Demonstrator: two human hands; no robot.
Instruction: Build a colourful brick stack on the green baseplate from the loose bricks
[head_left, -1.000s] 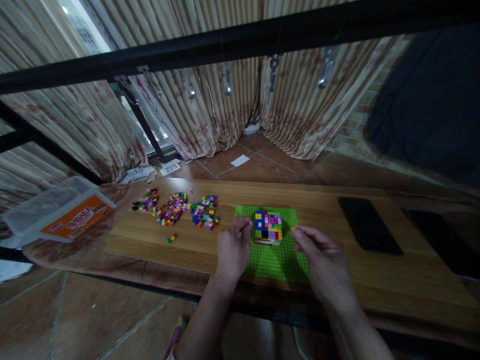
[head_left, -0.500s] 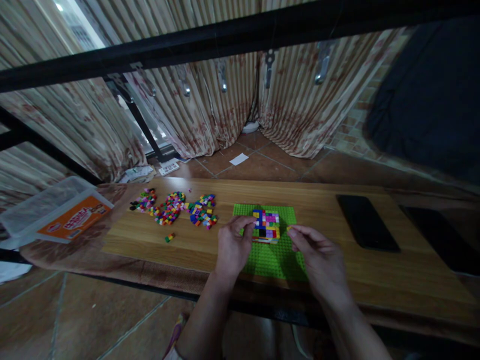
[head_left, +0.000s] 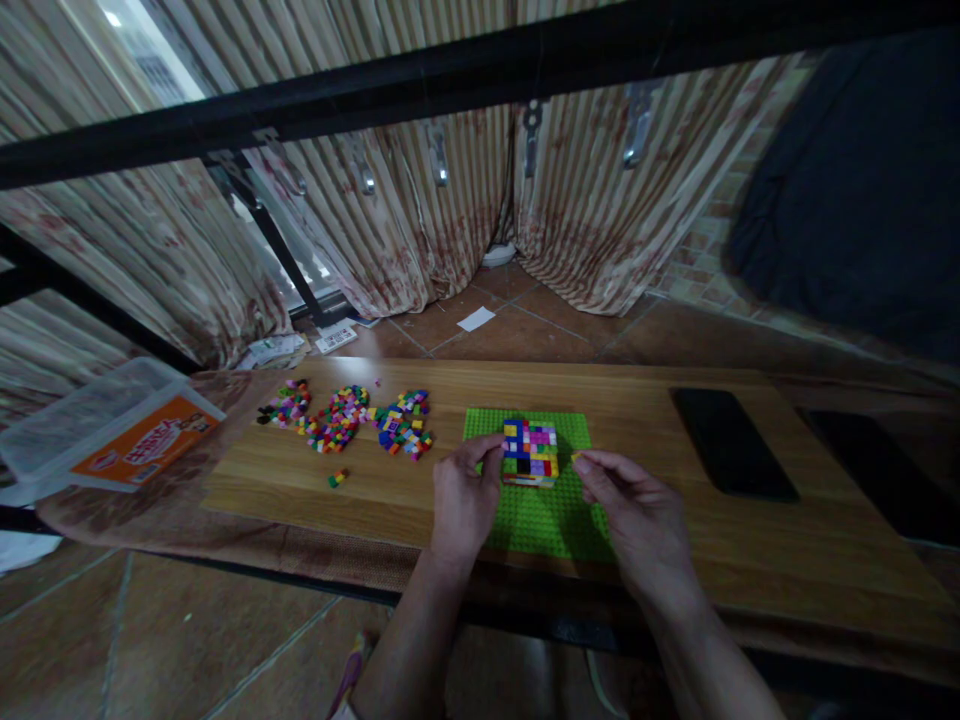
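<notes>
A block built of multicoloured toy bricks [head_left: 531,455] stands on a green studded baseplate [head_left: 517,525]. At its left side is my left hand [head_left: 466,495], thumb and forefinger pinched together. Whatever is between those fingertips is too small to make out. My right hand [head_left: 637,510] is to the right of the block, apart from it, over the baseplate's right edge. Its thumb and forefinger pinch a small yellow toy brick [head_left: 577,456], mostly covered by the fingertips.
Heaps of loose bricks [head_left: 337,420] lie on the wooden board [head_left: 285,490] to the left, with a few bricks [head_left: 337,479] nearer me. A black phone [head_left: 733,445] lies on the right. A clear plastic box [head_left: 112,425] stands far left. A dark bar [head_left: 420,85] crosses above.
My left hand has drawn back slightly left from the block's top, uncovering more of its left edge. My right hand stays nearly in place with the yellow brick.
</notes>
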